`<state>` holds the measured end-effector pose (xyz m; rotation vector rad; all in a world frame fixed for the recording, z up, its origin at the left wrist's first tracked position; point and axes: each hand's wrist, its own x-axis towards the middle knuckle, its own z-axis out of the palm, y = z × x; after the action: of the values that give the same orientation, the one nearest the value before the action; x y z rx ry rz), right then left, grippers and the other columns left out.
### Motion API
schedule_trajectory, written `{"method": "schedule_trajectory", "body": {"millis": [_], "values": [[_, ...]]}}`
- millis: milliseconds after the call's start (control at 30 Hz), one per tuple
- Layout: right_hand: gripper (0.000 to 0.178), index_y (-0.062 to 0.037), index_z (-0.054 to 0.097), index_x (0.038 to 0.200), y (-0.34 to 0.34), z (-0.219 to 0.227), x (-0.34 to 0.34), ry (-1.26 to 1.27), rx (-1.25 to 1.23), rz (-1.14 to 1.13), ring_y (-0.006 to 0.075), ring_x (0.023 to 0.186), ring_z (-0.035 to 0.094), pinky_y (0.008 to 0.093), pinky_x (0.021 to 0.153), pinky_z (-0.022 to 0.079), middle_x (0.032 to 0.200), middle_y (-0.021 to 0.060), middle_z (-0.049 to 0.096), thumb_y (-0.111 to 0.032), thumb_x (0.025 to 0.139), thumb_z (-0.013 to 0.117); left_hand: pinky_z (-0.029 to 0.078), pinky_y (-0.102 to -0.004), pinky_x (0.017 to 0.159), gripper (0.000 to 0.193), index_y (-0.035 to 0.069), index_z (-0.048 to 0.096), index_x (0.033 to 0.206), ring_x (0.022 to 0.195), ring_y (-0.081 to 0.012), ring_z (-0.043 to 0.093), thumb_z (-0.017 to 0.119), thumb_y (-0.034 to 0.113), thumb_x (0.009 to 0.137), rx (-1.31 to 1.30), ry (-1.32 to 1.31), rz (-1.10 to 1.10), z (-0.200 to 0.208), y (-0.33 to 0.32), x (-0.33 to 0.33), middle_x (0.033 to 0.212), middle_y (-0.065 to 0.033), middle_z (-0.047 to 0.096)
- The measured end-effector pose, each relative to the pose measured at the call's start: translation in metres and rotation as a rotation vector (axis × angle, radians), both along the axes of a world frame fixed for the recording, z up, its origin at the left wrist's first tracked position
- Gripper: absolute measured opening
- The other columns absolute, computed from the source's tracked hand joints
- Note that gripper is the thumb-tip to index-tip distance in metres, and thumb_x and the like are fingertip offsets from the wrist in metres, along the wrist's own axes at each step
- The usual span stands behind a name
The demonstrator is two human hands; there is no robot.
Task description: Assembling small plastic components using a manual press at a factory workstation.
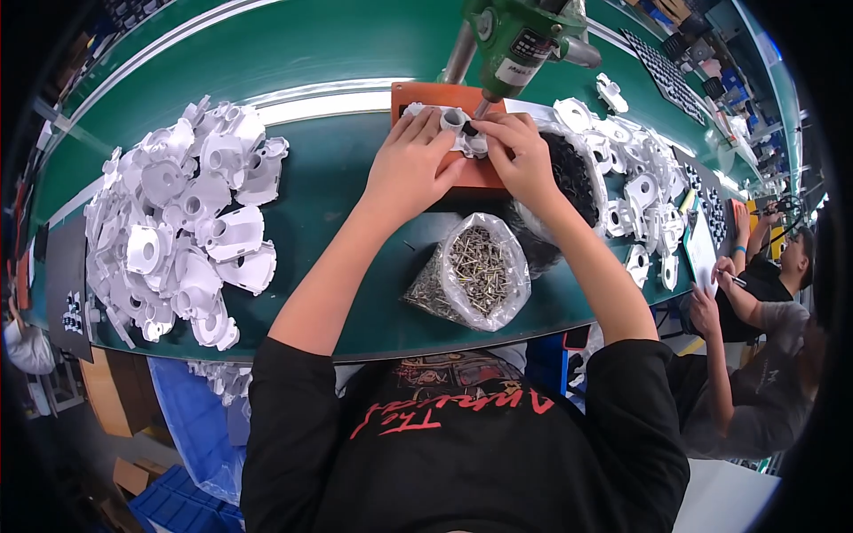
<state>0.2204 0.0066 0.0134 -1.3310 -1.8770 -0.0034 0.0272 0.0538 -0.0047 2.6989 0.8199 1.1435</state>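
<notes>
A white plastic housing (452,118) with a round tube lies on the orange fixture block (480,177) below a green press-like machine (509,49). My left hand (412,163) grips the housing from its left side, fingers across it and thumb towards the near edge. A small black part (470,128) sits at the housing's right half. My right hand (521,153) is closed, its fingertips pinching at that black part, which they partly cover. The machine's narrow tip comes down just behind the right fingertips.
Nearest me, a clear bag of screws (481,273) stands on the green table (342,231). Beside my right forearm is a bag of black parts (569,178). White housings are piled at left (182,226) and right (641,188). Co-workers (769,364) sit at the right, one writing.
</notes>
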Motion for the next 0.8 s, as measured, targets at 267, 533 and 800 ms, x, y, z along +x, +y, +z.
{"method": "schedule_trajectory", "body": {"millis": [267,533,800], "values": [[0.025,-0.0052,0.067,0.103,-0.010,0.002,0.000,-0.142,-0.001,-0.042,0.0294,0.098,0.054,0.0369,0.089,0.044,0.111,0.0125,0.062,0.000,0.083,0.054,0.035,-0.0446,0.106,0.032,0.000,0.059,0.101,0.119,-0.0336,0.052,0.064,0.025,0.081,-0.011,0.003,0.004,0.000,0.000,0.003,0.119,-0.0228,0.059],[0.026,-0.0007,0.061,0.106,0.050,0.065,0.135,0.084,0.366,-0.123,0.0215,0.093,0.059,0.0328,0.085,0.047,0.111,0.0104,0.061,-0.001,0.091,0.040,0.036,-0.0450,0.105,0.029,0.001,0.058,0.097,0.118,-0.0360,0.052,0.065,0.023,0.079,0.012,-0.030,-0.017,0.006,0.000,0.002,0.118,-0.0239,0.058],[0.035,-0.0054,0.058,0.100,0.197,0.190,0.150,0.568,0.090,0.397,0.0156,0.071,0.055,0.0286,0.063,0.045,0.088,0.0044,0.059,-0.039,0.094,0.048,0.037,-0.0441,0.105,0.027,0.004,0.060,0.097,0.118,-0.0358,0.052,0.063,0.024,0.080,-0.006,-0.035,-0.007,0.002,0.000,0.002,0.120,-0.0250,0.057]]}}
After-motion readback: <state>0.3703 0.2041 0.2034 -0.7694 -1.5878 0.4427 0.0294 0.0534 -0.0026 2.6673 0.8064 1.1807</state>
